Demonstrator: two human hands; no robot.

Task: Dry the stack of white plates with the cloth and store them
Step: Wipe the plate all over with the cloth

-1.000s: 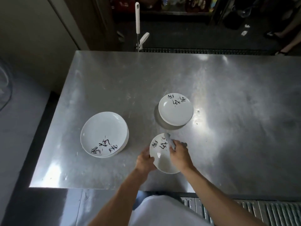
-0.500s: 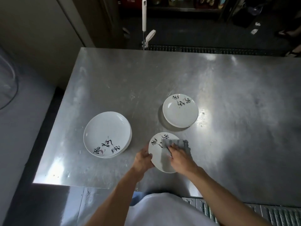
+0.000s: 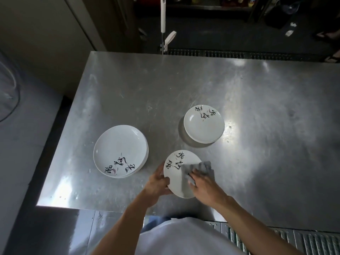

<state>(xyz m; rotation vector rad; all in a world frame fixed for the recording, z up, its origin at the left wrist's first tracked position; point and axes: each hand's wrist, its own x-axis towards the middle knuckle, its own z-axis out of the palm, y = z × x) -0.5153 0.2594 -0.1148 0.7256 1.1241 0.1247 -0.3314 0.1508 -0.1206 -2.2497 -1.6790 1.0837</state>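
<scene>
The person's left hand [image 3: 157, 182] grips the near-left rim of a small round white ceramic plate with black brush lettering [image 3: 175, 178], holding it tilted just above the near edge of the brushed stainless steel table [image 3: 257, 100]. The right hand [image 3: 205, 186] presses a crumpled grey cloth [image 3: 201, 167] against the plate's right half, with its fingers bent into the fabric and bunching it, so neither hand is free. This looks like the middle of the wiping step on 1 plate. To the left, a stack of larger white plates with the same lettering [image 3: 119, 148] sits on the table, several rims showing at its right edge. Beyond the held plate and well apart from it lies another small white lettered plate [image 3: 201, 127], possibly on top of 1 or 2 more, though that is hard to tell. Whether either group is already dry cannot be read from the surfaces. My judgement is that drying is partly done at best, and that storing has not begun, since all the plates in view are on or over the table and no shelf or rack for them can be seen.
</scene>
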